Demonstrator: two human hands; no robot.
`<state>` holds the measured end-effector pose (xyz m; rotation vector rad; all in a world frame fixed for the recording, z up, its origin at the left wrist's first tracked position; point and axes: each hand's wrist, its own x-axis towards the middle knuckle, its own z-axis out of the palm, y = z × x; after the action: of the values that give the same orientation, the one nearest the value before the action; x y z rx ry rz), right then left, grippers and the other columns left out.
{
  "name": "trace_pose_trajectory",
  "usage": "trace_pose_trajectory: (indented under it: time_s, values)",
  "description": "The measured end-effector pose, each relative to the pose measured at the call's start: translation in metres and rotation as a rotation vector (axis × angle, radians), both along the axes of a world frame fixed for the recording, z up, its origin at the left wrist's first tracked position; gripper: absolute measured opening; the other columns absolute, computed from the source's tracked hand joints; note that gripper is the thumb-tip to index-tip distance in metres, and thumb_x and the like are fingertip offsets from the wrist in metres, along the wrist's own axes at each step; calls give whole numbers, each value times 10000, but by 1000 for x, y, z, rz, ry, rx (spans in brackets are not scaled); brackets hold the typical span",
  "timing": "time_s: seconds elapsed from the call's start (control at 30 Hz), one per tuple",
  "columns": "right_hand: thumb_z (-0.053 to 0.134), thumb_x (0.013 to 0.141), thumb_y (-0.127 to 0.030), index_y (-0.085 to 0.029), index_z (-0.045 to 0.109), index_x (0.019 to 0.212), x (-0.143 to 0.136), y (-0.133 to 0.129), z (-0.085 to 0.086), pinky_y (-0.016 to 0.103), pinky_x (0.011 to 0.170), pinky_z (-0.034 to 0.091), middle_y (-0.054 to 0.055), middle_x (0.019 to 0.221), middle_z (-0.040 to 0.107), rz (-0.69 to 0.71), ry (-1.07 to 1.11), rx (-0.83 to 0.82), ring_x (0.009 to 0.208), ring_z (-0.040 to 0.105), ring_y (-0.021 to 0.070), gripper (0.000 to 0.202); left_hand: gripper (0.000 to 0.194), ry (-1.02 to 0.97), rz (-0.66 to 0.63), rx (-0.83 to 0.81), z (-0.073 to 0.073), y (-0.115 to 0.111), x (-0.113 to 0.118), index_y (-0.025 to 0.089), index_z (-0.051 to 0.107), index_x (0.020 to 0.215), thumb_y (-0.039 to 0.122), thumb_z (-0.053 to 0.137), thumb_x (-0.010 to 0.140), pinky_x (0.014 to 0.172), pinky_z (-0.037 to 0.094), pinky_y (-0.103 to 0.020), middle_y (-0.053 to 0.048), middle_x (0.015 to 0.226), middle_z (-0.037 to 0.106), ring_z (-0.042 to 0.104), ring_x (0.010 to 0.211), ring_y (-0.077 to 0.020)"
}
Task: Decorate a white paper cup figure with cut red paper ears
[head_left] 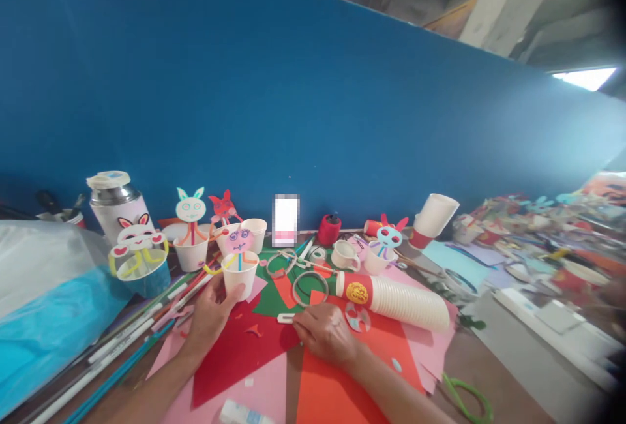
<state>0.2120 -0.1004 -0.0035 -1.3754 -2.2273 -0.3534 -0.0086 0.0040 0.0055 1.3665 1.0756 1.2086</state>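
My left hand (pixel 215 310) is closed round the lower side of a white paper cup (pixel 240 278). A pink paper face (pixel 239 241) with drawn eyes rises from this cup, with yellow and orange pipe-cleaner arms. My right hand (pixel 327 333) is closed low over the coloured paper, its fingertips at a small white slotted piece (pixel 285 318) whose kind I cannot make out. Just beyond it lie grey rings of wire or tape (pixel 310 289). Red paper (pixel 235 352), orange paper (pixel 352 385) and green paper (pixel 271 297) lie under and around my hands.
Paper-cup figures, one white-faced (pixel 190 209), one red (pixel 225 209) and one light blue (pixel 389 237), stand at the back. A stack of paper cups (pixel 411 303) lies right. Pipe cleaners (pixel 122 339) lie left, a glue bottle (pixel 242 413) in front. A blue partition (pixel 313 85) stands behind.
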Motion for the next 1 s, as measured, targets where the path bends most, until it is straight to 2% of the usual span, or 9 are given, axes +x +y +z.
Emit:
trace_pose_trajectory:
  time_s: [0.3,0.53,0.63,0.77,0.87,1.0]
  values:
    - [399,875,-242,-191,600,793,3,2,-9,238,538,333,10,614,591,3,22,-18,569,552,120,223,417,18,8,14,-5,2,2,168,521,1025,350,629,666,842,444,-348,-68,1024,618,569,965,-240]
    - [407,870,-238,-186,607,810,5,3,-12,232,557,348,12,629,608,2,27,-45,588,562,120,215,416,-15,-4,2,2,-1,4,166,530,1019,355,633,663,814,464,-346,-72,1022,629,586,938,-239]
    - [405,867,-237,-189,607,798,6,4,-7,218,554,341,7,634,612,7,14,-74,585,562,113,218,403,-1,-12,17,5,-1,6,174,544,1010,361,631,663,833,458,-346,-65,1030,631,582,959,-241]
    - [424,842,-186,-191,600,783,2,9,8,191,563,329,-5,668,637,13,56,-176,613,580,99,186,406,14,6,16,6,0,7,177,554,990,368,641,643,829,462,-362,-62,997,644,593,940,-252]
    - [447,831,-184,-195,601,784,-9,19,17,185,573,322,-6,708,654,-57,147,-222,660,595,104,161,429,10,8,2,6,-1,7,162,551,987,369,650,624,826,468,-360,-68,994,645,596,937,-252]
    - [467,827,-216,-223,605,820,-29,34,19,194,540,300,-21,681,656,-234,269,-244,629,593,116,138,436,-16,-6,-12,6,-1,6,150,536,976,370,649,617,794,486,-341,-75,987,644,610,908,-236]
